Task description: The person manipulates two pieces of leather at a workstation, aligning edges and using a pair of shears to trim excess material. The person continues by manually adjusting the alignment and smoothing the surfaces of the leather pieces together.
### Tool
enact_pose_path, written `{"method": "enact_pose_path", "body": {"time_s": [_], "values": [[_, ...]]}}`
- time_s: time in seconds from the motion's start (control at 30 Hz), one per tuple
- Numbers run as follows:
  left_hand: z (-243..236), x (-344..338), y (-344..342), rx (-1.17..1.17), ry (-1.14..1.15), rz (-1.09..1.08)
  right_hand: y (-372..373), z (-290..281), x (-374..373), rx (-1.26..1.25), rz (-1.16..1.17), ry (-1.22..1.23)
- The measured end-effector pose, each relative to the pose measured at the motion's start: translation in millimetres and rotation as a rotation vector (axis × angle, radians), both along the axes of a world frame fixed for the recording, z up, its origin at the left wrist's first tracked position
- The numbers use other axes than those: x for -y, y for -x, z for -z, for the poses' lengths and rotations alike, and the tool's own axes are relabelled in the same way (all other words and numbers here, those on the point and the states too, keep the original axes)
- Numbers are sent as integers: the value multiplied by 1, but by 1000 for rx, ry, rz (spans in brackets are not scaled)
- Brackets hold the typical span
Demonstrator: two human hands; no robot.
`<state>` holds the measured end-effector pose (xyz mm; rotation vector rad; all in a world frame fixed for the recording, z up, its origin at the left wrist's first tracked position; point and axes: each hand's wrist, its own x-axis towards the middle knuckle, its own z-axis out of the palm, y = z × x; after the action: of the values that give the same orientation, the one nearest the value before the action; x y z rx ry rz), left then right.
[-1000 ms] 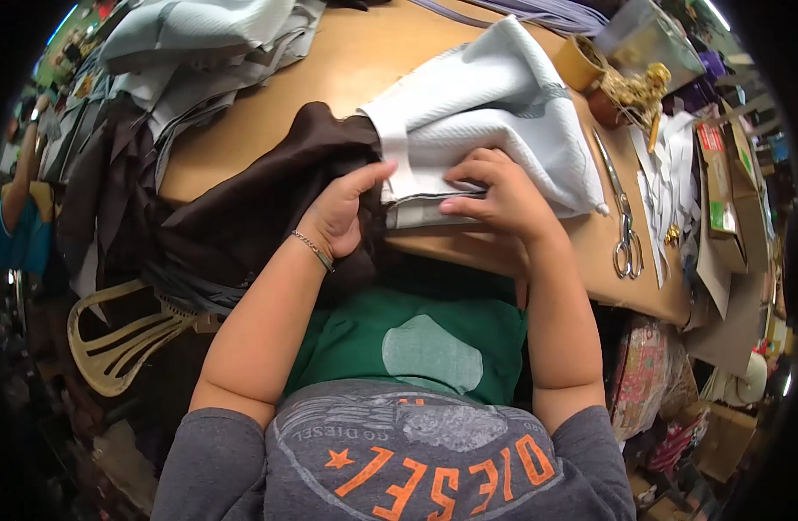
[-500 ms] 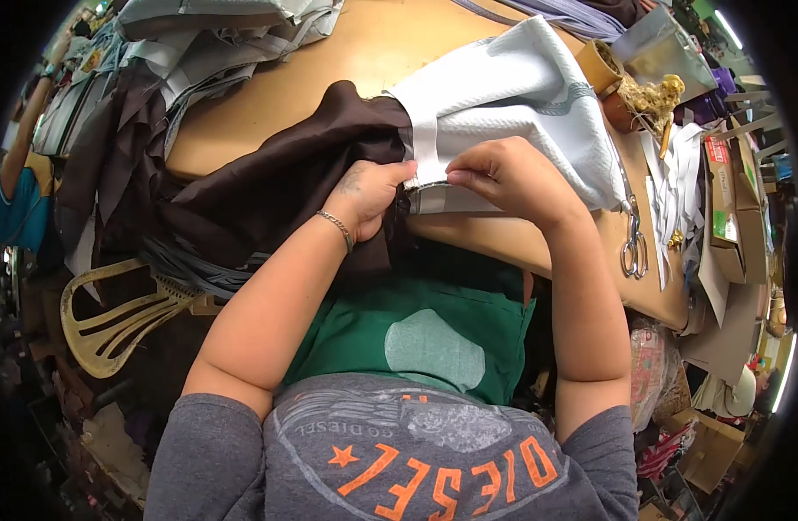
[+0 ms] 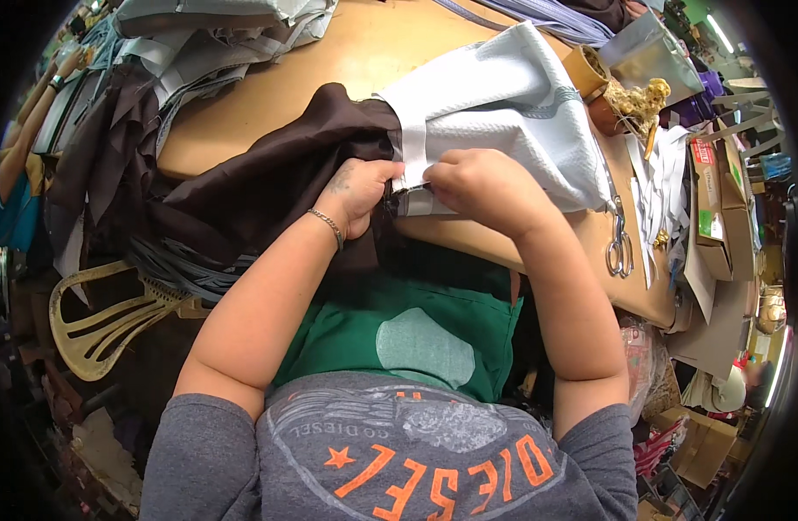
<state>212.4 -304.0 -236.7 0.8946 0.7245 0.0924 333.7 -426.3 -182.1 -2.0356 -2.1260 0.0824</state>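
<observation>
Cloth, pale grey-white w/ raised pattern (image 3: 512,100), lies on tan table (image 3: 364,52) near its front edge; white band (image 3: 414,139) runs along its left side, and dark brown cloth (image 3: 286,161) adjoins this band, spreads to left and hangs over table edge. L hand (image 3: 353,193) is at lower end of band, where brown meets white: thumb is pressed down on bent fingers, almost w/o gap, holding cloth edge btwn. R hand (image 3: 486,187) is just beside, on other side of band; its thumb and fingertips are drawn together at cloth's lower edge, but what is btwn them I cannot tell. To right of cloth lie scissors (image 3: 619,217), next white strips (image 3: 662,191), then cardboard box (image 3: 710,204). Farther back is yellow-brown cup (image 3: 586,71). Grey cloth pile (image 3: 212,65) is at far L.
</observation>
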Motion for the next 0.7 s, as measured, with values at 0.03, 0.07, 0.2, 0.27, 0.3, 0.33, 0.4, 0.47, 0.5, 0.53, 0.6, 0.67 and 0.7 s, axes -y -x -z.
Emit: {"method": "enact_pose_path", "body": {"time_s": [0.03,0.07,0.2,0.27,0.3,0.33,0.4,0.47,0.5,0.53,0.6,0.67,0.7], "values": [[1,0,1,12,-4,-5,1,3,-2,44,-11,3],[1,0,0,14,-7,-1,2,4,-3,22,-26,-22],[-4,1,0,-19,-13,16,2,16,-6,-57,-74,-151],[-5,0,-2,-26,-19,22,1,18,-7,-39,-72,-185],[0,-1,-1,-28,-21,24,4,18,-7,-18,-59,-176],[2,-2,-2,-26,-24,29,6,17,-6,7,-42,-168],[2,-3,-2,-8,-2,17,8,17,-6,24,-10,-179],[-3,0,-2,-20,-12,14,16,21,-7,53,35,-207],[-8,1,-3,-39,-35,17,21,24,-8,76,65,-232],[-11,2,-2,-61,-59,17,26,27,-10,96,92,-258],[-4,-3,-3,-19,74,35,18,30,-5,-133,173,-305],[4,-6,-3,7,133,48,10,34,7,-379,287,-356],[7,-7,-3,14,126,57,6,37,15,-504,284,-441]]}}
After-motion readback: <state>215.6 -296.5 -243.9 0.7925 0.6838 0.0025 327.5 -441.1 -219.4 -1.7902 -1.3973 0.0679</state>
